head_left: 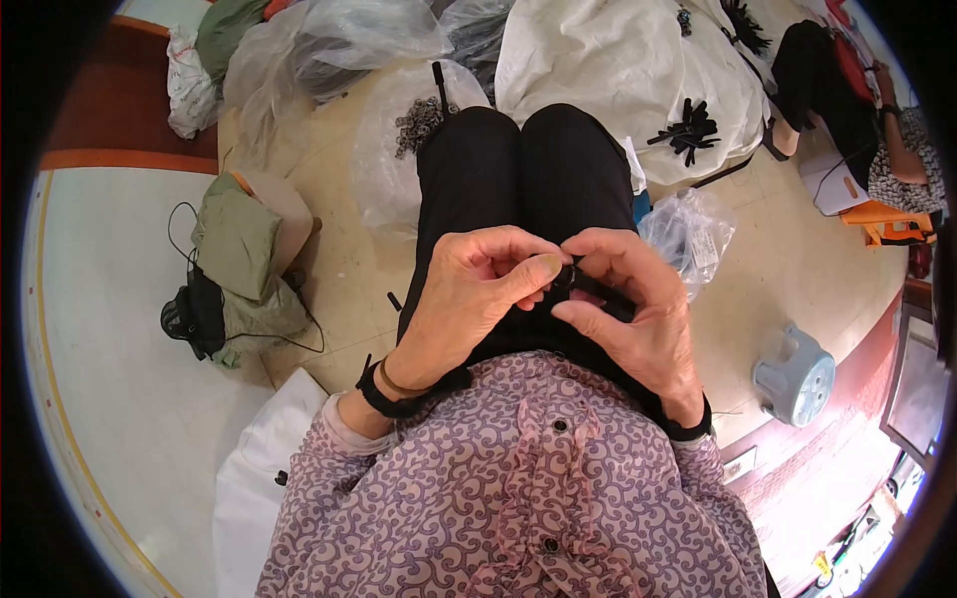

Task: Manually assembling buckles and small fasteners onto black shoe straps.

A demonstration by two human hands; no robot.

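Above my lap, both of my hands come together on a short black strap. My left hand is closed, thumb and forefinger pinching the strap's end, where a small dark ring or buckle seems to sit. My right hand curls round the rest of the strap, with the thumb below it and the fingers above. The fingers hide much of the strap, so its full shape does not show. Beyond my left knee, a pile of small metal rings or buckles lies on a clear plastic bag.
A bundle of black straps lies on a white sack beyond my right knee. A blue-grey stool stands at right. Green cloth covers something at left. Another person sits at far right.
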